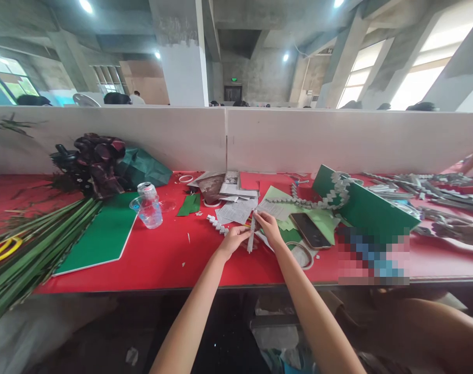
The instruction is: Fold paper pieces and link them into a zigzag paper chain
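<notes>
A narrow grey paper strip [251, 236] stands nearly upright between my two hands, above the red table [174, 259]. My left hand [235, 240] pinches it from the left side. Near its top end, the fingers of my right hand [268, 227] are closed on the same strip. Just behind my left hand lies a short folded paper chain [217, 225]. Printed paper sheets [238, 210] are spread beyond my hands, and a phone [310, 231] rests on green paper to the right.
Long green leaves [61, 244], a green board [104, 234] and a plastic cup [153, 214] are at left. At right are a leaning green board [369, 213], a tape roll [302, 255] and another person's hand [464, 231]. A white partition [299, 140] stands behind.
</notes>
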### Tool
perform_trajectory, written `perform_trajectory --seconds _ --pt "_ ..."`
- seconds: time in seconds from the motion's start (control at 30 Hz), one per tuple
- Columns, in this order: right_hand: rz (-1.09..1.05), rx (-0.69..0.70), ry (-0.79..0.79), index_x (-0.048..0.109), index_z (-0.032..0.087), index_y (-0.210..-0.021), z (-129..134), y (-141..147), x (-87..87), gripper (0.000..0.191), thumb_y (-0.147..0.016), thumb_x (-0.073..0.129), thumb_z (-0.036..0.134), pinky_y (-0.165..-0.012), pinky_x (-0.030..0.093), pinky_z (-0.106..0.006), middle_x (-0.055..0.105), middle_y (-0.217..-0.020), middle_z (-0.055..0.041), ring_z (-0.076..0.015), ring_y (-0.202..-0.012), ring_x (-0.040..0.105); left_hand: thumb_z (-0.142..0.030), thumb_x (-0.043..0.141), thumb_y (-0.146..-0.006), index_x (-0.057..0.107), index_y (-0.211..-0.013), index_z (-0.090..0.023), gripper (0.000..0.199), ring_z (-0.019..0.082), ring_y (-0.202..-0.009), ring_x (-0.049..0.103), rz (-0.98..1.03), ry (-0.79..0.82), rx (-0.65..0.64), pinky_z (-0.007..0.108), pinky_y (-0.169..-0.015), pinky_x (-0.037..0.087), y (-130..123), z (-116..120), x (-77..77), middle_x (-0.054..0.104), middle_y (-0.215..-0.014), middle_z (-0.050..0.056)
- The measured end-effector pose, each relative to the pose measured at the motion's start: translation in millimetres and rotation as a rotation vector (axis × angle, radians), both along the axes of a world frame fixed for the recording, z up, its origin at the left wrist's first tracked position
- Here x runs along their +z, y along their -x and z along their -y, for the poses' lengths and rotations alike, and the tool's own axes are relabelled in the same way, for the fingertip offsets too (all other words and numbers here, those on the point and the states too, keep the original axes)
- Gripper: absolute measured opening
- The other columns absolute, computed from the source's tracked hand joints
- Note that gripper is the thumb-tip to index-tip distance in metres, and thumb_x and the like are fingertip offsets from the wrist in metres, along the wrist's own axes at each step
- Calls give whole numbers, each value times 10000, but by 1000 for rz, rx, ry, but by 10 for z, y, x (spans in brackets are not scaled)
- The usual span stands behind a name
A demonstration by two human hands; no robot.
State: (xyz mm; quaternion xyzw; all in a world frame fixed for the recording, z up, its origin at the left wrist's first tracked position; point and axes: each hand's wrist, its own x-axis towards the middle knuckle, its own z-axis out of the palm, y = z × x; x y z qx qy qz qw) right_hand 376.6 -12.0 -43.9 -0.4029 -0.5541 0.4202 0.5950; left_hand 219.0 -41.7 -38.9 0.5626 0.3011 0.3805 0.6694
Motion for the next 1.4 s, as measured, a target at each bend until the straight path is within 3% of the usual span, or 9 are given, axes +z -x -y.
perform_trajectory --seconds 0.13,0.23,0.33,0.47,0.6,0.73,0.93,1.2,1.4 --pt "51 -56 -38 618 194 -996 -37 5 -72 302 -821 566 435 -527 445 -255 555 -684 7 -119 -534 495 -368 632 -801 663 -1025 -123 333 219 -622 683 3 6 35 297 -547 520 -3 -30 -35 722 -724 88" --pt "240 -163 -179 546 247 -1257 -63 -14 -135 425 -838 516 311 -636 506 -276 588 -1071 -68 -134 -715 581 -340 611 -801 658 -973 -119 283 194 -554 657 -1 14 95 273 -504 498 -2 -44 -45 696 -647 63" --pt "448 -211 -289 604 267 -1227 -48 -28 -155 404 -837 503 249 -765 522 -299 443 -1335 -88 -174 -955 585 -338 618 -782 640 -982 -121 296 177 -503 632 -11 35 100 264 -485 484 8 -35 -21 674 -605 41" --pt "609 -290 -301 622 282 -1207 27 -22 -107 399 -836 494 205 -837 511 -329 411 -1389 -72 -203 -1037 562 -336 646 -751 627 -1026 -120 351 144 -452 584 -5 85 -15 234 -454 444 36 -28 9 647 -559 23" --pt "722 -290 -361 523 301 -1330 64 -12 -64 506 -845 464 169 -943 459 -377 361 -1452 -66 -228 -1156 490 -319 635 -753 634 -932 -122 266 108 -425 535 39 142 8 210 -436 404 58 -49 -2 617 -534 8" --pt "782 -229 -405 681 272 -1094 43 -12 -65 324 -893 435 208 -979 400 -403 548 -1285 -72 -245 -1150 462 -346 663 -748 627 -931 -122 291 106 -442 535 71 148 -14 217 -453 411 62 -44 12 623 -565 9" --pt "751 -233 -213 627 223 -821 30 24 -95 255 -914 398 286 -717 378 -282 626 -793 -39 -199 -804 524 -354 738 -709 625 -1009 -119 398 146 -643 647 109 99 2 245 -601 478 59 -48 21 714 -864 92" --pt "585 -391 -54 601 237 -773 5 -9 -115 214 -873 431 321 -579 282 -232 598 -693 9 -150 -634 479 -404 730 -726 640 -926 -112 365 146 -623 650 59 44 -10 227 -567 462 18 -50 30 718 -827 101" --pt "452 -475 11 570 236 -754 -6 -79 -99 235 -881 409 349 -569 316 -235 616 -661 18 -145 -582 502 -454 710 -738 656 -851 -105 371 162 -622 655 39 -3 -45 266 -606 496 25 4 46 719 -828 123"
